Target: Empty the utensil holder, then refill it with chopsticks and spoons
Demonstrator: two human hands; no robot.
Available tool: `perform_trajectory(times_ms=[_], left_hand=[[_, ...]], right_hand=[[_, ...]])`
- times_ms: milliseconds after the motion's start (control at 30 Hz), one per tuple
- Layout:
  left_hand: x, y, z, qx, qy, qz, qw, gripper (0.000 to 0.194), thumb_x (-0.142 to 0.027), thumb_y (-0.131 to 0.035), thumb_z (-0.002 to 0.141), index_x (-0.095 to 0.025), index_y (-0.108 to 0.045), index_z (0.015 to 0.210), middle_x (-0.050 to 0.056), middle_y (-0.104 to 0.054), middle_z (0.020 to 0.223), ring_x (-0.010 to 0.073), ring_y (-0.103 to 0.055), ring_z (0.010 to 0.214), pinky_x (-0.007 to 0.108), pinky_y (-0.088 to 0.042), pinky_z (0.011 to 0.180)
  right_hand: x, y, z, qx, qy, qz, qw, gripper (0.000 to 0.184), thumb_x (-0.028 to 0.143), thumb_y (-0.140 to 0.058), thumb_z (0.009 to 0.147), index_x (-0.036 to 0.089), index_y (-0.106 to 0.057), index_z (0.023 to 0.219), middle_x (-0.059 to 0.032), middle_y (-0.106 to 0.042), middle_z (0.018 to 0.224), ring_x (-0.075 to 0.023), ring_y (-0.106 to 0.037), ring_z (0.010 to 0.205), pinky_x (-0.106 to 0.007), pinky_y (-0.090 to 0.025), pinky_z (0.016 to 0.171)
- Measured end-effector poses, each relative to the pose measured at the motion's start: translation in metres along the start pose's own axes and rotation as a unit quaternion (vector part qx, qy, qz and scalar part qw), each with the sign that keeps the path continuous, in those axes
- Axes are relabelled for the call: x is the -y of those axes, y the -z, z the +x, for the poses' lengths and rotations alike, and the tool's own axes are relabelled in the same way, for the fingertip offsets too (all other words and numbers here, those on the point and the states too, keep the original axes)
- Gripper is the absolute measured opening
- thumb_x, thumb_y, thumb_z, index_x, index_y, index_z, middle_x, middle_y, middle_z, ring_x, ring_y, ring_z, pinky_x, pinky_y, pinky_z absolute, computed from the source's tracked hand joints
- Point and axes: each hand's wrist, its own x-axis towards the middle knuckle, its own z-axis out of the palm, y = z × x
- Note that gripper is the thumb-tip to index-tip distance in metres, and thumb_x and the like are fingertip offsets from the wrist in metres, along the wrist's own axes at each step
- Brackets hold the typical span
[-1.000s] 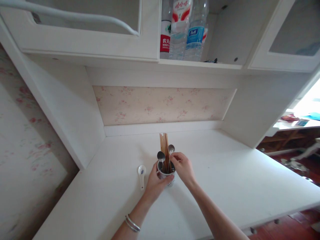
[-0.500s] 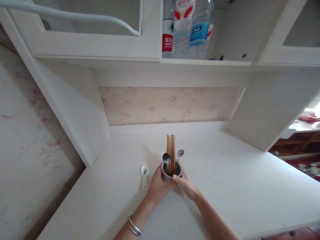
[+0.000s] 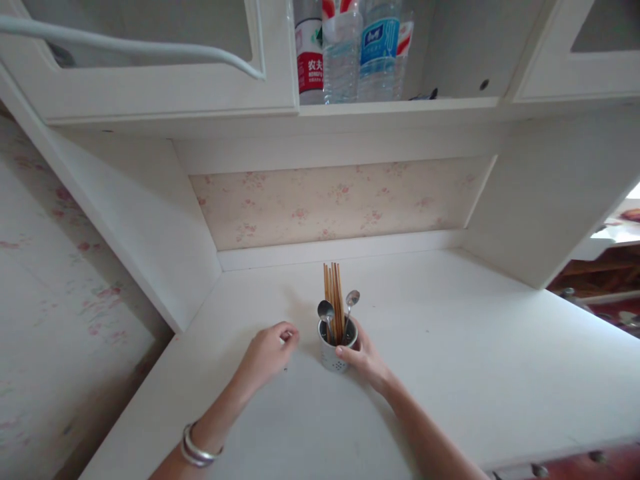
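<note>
A grey utensil cup (image 3: pixel 332 360) with small holes in its side stands on the white counter. It holds several wooden chopsticks (image 3: pixel 334 300) and metal spoons (image 3: pixel 352 299). My right hand (image 3: pixel 367 360) wraps the cup's right side, thumb across the front near the rim. Left of the cup, my left hand (image 3: pixel 270 347) has curled fingers, thumb and forefinger close together over the bowl end of a small white spoon (image 3: pixel 285 369). That hand covers most of the spoon; only the handle's end with its dark hole shows.
Overhead is a white cabinet (image 3: pixel 175 97) with plastic bottles (image 3: pixel 343 60) on its open shelf. A curved white handle (image 3: pixel 150 48) juts out at upper left. White side panels (image 3: pixel 145 200) flank the counter (image 3: pixel 450 360), and floral wallpaper (image 3: pixel 340 203) lines the back.
My left hand has let go of the cup and moved left onto the white spoon. My right hand still holds the cup. The view has shifted slightly.
</note>
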Motion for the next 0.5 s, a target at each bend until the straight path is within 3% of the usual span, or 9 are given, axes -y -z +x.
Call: perform_trajectory(times_ms=[100, 167, 367, 500], left_hand=[[0.023, 0.004, 0.029, 0.019, 0.026, 0.169, 0.985, 0.030, -0.037, -0.048, 0.086, -0.023, -0.064, 0.107, 0.006, -0.072, 0.096, 0.0227, -0.065, 0.092, 0.029, -0.042, 0.077], [0.035, 0.001, 0.042, 0.041, 0.032, 0.217, 0.975, 0.033, -0.038, -0.049, 0.085, -0.022, -0.063, 0.110, 0.008, -0.072, 0.102, 0.0226, -0.065, 0.095, 0.027, -0.042, 0.076], [0.045, -0.010, 0.055, 0.085, 0.038, 0.228, 0.969, 0.022, -0.033, -0.051, 0.082, -0.020, -0.070, 0.081, 0.006, -0.074, 0.088, 0.0188, -0.067, 0.084, 0.023, -0.039, 0.066], [0.031, 0.003, 0.055, 0.108, 0.033, 0.223, 0.968, 0.023, -0.026, -0.051, 0.079, -0.019, -0.070, 0.067, 0.004, -0.072, 0.067, 0.0173, -0.066, 0.066, 0.023, -0.037, 0.058]], right_hand=[[-0.005, 0.001, 0.000, 0.002, 0.007, 0.013, 1.000, 0.066, 0.038, -0.078, 0.069, 0.022, -0.050, 0.126, -0.0083, -0.064, 0.115, -0.0253, -0.058, 0.105, -0.040, -0.043, 0.093], [-0.008, 0.002, 0.000, 0.005, 0.014, 0.028, 0.999, 0.067, 0.038, -0.079, 0.068, 0.022, -0.050, 0.126, -0.0082, -0.064, 0.115, -0.0253, -0.058, 0.105, -0.040, -0.042, 0.092], [-0.014, 0.004, 0.002, 0.018, 0.018, 0.051, 0.998, 0.065, 0.037, -0.081, 0.066, 0.024, -0.052, 0.123, -0.0061, -0.065, 0.111, -0.0241, -0.058, 0.100, -0.038, -0.043, 0.088], [-0.015, 0.006, 0.003, 0.020, 0.018, 0.066, 0.997, 0.065, 0.036, -0.080, 0.068, 0.024, -0.052, 0.124, -0.0059, -0.064, 0.112, -0.0238, -0.057, 0.102, -0.037, -0.042, 0.089]])
